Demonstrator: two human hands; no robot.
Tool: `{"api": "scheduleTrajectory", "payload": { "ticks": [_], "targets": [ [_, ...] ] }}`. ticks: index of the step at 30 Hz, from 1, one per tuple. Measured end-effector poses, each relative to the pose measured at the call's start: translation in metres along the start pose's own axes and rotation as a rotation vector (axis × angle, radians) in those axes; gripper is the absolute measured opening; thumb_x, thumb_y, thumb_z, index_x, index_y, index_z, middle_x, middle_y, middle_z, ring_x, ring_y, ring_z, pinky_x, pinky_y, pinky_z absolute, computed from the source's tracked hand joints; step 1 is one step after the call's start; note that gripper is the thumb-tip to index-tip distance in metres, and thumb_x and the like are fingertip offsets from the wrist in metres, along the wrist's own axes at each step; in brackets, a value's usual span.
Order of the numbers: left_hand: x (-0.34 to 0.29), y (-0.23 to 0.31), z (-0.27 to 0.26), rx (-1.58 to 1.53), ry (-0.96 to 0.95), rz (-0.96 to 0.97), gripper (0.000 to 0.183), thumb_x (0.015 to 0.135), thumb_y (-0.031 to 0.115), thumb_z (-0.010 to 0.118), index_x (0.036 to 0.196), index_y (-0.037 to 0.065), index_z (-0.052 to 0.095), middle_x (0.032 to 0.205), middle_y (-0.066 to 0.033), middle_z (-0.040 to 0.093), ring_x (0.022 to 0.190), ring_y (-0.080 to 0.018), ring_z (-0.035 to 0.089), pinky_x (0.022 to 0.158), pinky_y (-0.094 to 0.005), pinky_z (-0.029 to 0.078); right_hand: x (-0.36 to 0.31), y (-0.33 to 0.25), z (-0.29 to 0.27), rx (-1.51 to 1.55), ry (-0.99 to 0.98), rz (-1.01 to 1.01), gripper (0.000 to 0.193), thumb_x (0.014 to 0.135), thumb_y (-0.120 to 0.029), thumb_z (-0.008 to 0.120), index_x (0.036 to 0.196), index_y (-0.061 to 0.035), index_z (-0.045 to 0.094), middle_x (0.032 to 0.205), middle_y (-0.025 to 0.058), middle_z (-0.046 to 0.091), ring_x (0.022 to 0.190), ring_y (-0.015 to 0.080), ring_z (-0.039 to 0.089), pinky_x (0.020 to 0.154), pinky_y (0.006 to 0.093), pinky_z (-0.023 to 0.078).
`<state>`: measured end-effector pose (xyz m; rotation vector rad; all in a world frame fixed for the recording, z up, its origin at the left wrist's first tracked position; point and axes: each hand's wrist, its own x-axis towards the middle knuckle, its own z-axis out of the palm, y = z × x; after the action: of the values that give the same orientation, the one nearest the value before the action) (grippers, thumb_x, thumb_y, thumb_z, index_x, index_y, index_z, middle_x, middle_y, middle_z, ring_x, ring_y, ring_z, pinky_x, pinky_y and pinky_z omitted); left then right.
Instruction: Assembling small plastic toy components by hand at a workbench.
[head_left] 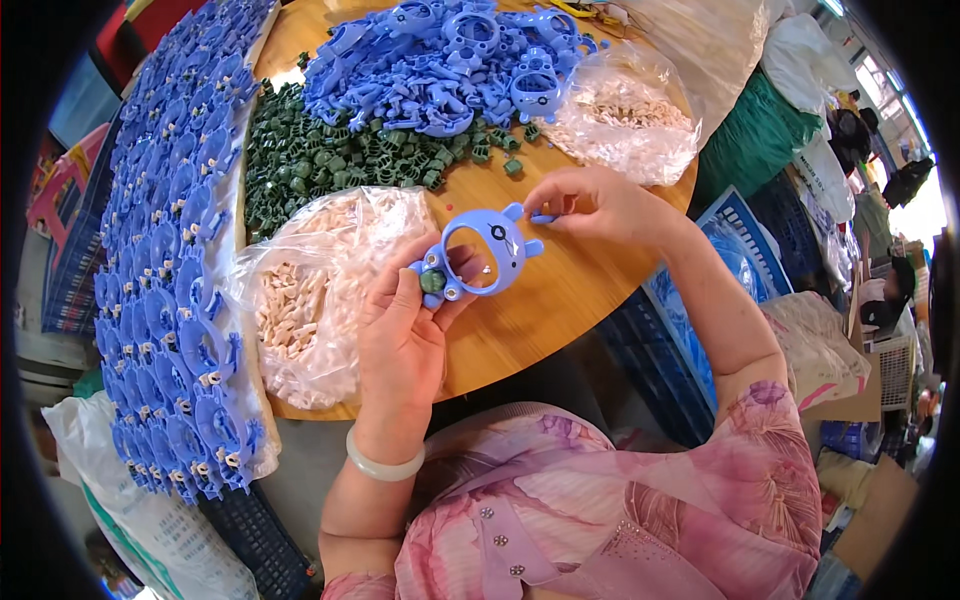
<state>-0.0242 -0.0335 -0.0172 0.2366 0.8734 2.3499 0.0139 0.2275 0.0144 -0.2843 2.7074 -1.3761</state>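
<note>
A blue plastic animal-shaped frame [506, 238] with a large round opening and two ears is tilted over the table, its lower end gripped by my left hand [402, 335]. My left thumb lies beside a dark green plastic piece [432, 282] set in that lower end. Close to the ears, my right hand [605, 208] pinches a small blue plastic part [543, 218] between thumb and fingertips. Some of my left fingers are hidden behind the frame.
The round wooden table [540, 325] bears a heap of blue parts [430, 80], green pieces [325, 165] and two clear bags of small cream pieces [290, 310] [625, 115]. A board [250, 330] along the left carries rows of blue frames. Blue crates [650, 340] stand at the right.
</note>
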Motion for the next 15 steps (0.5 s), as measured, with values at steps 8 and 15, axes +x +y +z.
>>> {"api": "scheduleTrajectory", "payload": {
  "ticks": [8,15],
  "targets": [
    [0.000,-0.001,0.001,-0.014,-0.010,0.012,0.032,0.097,0.014,0.039,0.121,-0.004,0.048,0.110,-0.0177,0.060,0.101,-0.0268,0.061,0.088,-0.0401,0.051,-0.001,0.016,0.003,-0.207,0.150,-0.345,0.028,0.080,0.005,0.058,0.107,-0.0023,0.061,0.097,0.0055,0.060,0.087,0.0150,0.057,0.075,0.0258,0.046],
    [-0.001,-0.001,0.000,0.007,-0.030,0.022,0.031,0.096,0.014,0.040,0.120,-0.005,0.048,0.111,-0.0200,0.059,0.103,-0.0290,0.060,0.089,-0.0407,0.050,-0.009,-0.013,0.001,0.443,0.251,0.090,0.019,0.082,0.003,0.058,0.100,-0.0020,0.061,0.092,0.0033,0.063,0.081,0.0095,0.058,0.072,0.0227,0.047]
  ]
}}
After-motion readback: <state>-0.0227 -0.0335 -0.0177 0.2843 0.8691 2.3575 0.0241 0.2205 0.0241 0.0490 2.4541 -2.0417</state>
